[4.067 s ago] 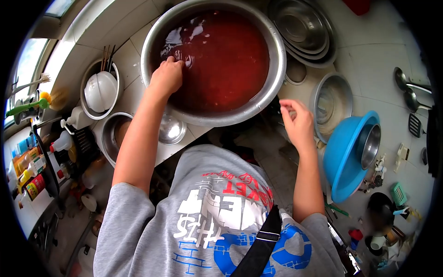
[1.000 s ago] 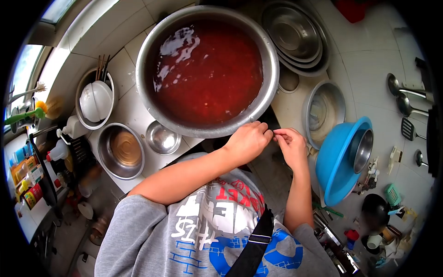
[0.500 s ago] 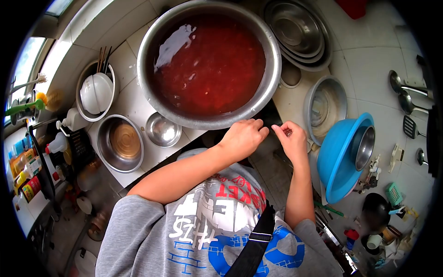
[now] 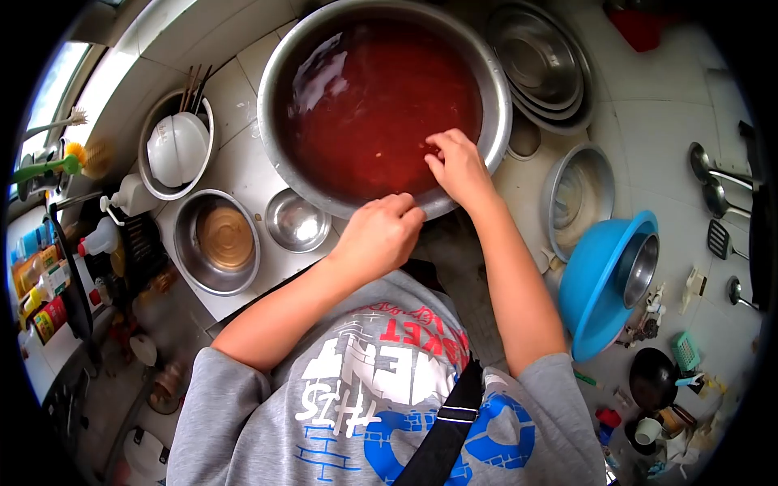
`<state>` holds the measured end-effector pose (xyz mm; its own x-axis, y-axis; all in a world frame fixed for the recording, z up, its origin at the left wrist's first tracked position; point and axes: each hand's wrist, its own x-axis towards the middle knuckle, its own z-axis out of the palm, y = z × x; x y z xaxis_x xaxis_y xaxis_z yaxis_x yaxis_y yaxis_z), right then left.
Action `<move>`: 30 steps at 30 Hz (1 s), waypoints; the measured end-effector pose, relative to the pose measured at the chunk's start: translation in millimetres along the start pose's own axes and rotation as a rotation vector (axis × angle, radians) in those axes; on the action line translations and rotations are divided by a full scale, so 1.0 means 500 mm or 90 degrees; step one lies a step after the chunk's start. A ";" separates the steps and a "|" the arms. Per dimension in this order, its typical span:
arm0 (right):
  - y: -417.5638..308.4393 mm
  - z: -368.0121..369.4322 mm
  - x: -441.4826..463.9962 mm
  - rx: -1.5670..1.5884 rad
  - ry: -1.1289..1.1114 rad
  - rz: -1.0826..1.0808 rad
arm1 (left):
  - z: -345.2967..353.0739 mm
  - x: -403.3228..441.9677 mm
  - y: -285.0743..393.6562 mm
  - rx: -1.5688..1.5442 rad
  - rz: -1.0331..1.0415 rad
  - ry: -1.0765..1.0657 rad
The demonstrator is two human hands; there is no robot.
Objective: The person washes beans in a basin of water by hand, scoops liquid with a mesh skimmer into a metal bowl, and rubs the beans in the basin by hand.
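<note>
A wide metal basin (image 4: 271, 121) holds dark red liquid with a bright reflection at its upper left. My left hand (image 4: 382, 232) is closed at the basin's near rim, fingers pressed together; whatever they hold, if anything, is hidden. Over the liquid near the right side of the basin is my right hand (image 4: 460, 170), its thumb and fingers apart and curved, with nothing clear between them. A small shiny metal bowl (image 4: 297, 220) sits left of my left hand. Farther left stands a metal bowl (image 4: 217, 241) with tan contents.
White bowls and chopsticks fill a metal pot (image 4: 180, 154) at the left. Stacked metal basins (image 4: 539, 61) stand at the upper right. A metal bowl (image 4: 579, 194) and a blue basin (image 4: 596, 283) are on the right. Ladles (image 4: 717, 194) hang at the far right.
My right hand has moved up and left from beside the basin to above the red liquid. My left hand has shifted left along the near rim, and the hands are farther apart.
</note>
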<state>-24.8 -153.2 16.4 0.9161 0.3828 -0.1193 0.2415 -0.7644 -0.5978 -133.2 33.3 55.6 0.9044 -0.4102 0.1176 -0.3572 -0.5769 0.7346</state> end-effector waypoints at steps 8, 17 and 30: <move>-0.029 0.054 0.078 0.065 -0.061 -0.098 | -0.076 -0.011 -0.064 0.030 -0.104 0.095; -0.071 0.134 0.081 0.004 -0.029 -0.172 | -0.105 -0.028 -0.085 0.033 -0.137 0.082; -0.092 -0.160 -0.173 0.111 -0.056 0.162 | -0.144 0.066 -0.157 0.113 -0.175 0.030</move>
<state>-89.7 -192.5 117.5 0.9071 0.2400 -0.3458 -0.0571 -0.7437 -0.6661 -58.6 116.0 49.7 0.9811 -0.1905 -0.0351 -0.1288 -0.7771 0.6160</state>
